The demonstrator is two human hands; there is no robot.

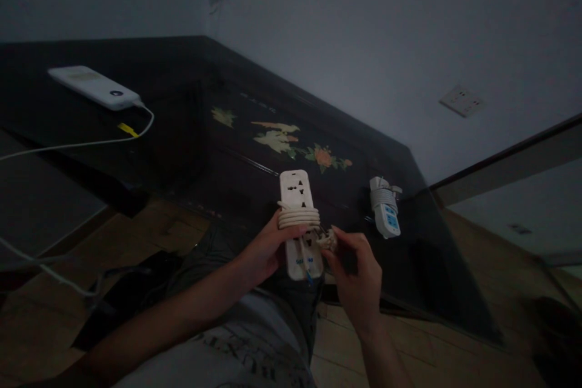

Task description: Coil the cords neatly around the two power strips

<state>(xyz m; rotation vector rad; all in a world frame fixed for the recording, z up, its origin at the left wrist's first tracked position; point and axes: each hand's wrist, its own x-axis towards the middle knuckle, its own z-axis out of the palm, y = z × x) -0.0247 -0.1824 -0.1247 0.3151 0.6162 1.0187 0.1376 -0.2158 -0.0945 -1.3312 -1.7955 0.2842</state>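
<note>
A white power strip point(294, 185) is held upright over the near edge of the dark table, its cord point(297, 217) wound several times round its middle. My left hand point(268, 242) grips the strip from the left side, thumb lying across the front just below the coils. At the strip's right edge, my right hand point(357, 260) pinches the cord's plug point(328, 240) between thumb and fingers, its prongs pointing toward the wound cord. Near the strip's lower end a small blue tip point(310, 277) sticks out.
A second power strip point(387, 218), wrapped in its own cord, lies on the dark table point(245, 194) to the right. At the far left rests a white device point(93, 86) with a cable and a yellow tag point(128, 130). A wall socket point(462, 100) is at right.
</note>
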